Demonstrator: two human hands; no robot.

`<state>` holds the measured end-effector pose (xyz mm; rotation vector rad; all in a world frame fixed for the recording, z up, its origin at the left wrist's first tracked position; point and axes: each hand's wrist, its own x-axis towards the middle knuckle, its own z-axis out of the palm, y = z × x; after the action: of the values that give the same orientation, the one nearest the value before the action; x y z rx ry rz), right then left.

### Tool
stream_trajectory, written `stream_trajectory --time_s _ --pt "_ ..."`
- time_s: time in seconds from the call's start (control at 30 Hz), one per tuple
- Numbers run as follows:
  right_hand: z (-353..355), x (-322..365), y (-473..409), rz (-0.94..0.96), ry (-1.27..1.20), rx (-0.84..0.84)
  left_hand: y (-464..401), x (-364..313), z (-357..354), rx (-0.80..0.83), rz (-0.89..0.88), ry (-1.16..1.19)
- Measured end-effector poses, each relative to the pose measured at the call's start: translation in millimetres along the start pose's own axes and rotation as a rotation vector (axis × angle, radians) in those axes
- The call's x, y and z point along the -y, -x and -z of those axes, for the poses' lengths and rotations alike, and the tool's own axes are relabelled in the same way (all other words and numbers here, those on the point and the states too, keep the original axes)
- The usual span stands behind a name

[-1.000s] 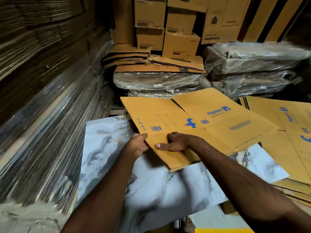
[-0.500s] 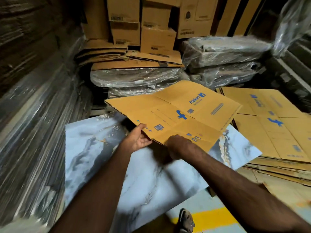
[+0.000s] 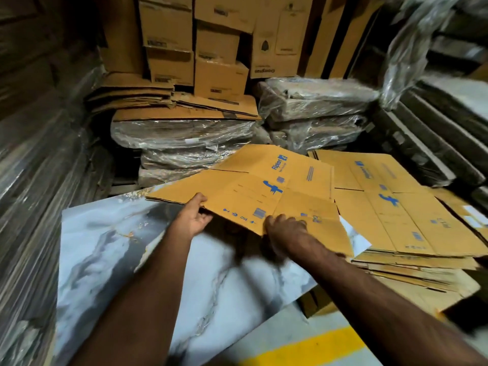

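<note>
Grips: two, the left grip [image 3: 192,220] and the right grip [image 3: 285,228].
Flat carton [image 3: 250,188] in those grips: one.
Table [image 3: 132,260], marble-patterned: one.
Stack of flat cartons [image 3: 396,207], right: one stack; we cannot count its sheets.
Plastic-wrapped bundles [image 3: 182,133], far centre and far right: we count four, two piled on each side.
Made-up boxes [image 3: 220,80], far, behind the bundles: we make out at least six.
Loose flattened cartons [image 3: 184,112] on top of the far-centre bundles: one pile, sheets too close to tell apart.
Yellow floor stripe [image 3: 303,350], near: one.
</note>
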<state>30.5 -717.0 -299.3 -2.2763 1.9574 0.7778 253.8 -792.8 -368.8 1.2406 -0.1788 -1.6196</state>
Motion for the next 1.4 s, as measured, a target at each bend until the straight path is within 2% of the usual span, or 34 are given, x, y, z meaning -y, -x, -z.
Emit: stream_trajectory --time_s 0.13,0.23,0.37,0.6,0.73,0.83,0.93,1.13,1.27,1.4 --pt "-35.3 -14.0 -7.9 0.01 -0.254 -0.322 25.7 12.1 -25.7 0.044 -0.018 0.016" --pt "-49.6 -33.7 -4.9 0.06 -0.275 -0.455 34.0 19.9 -33.8 0.056 -0.052 -0.084" --pt "-56.4 -73.4 1.4 0.114 -0.224 -0.511 45.1 45.2 -52.1 0.083 -0.063 -0.152" --pt "-92.2 -146.7 11.6 0.111 -0.309 -0.5 88.0 101.3 -111.6 0.124 -0.113 -0.124" --pt "-115.6 -199.8 15.3 0.193 -0.319 -0.561 114.4 136.4 -155.8 0.077 -0.257 -0.162" --pt "-110.0 -243.7 14.7 0.222 -0.346 -0.628 128.0 158.0 -189.3 0.068 -0.338 -0.083" --pt "-91.8 -284.8 9.5 0.231 -0.348 -0.73 133.2 163.4 -222.6 0.091 -0.373 0.018" --pt "-70.0 -348.5 -12.8 0.212 -0.378 -0.835 123.9 157.1 -293.8 0.159 -0.43 0.039" --pt "-69.4 -396.7 -39.6 0.164 -0.421 -0.9 101.2 157.2 -347.5 0.249 -0.417 0.023" --pt "-73.0 -464.3 -68.2 0.063 -0.425 -1.041 62.4 155.9 -406.9 0.384 -0.341 0.026"
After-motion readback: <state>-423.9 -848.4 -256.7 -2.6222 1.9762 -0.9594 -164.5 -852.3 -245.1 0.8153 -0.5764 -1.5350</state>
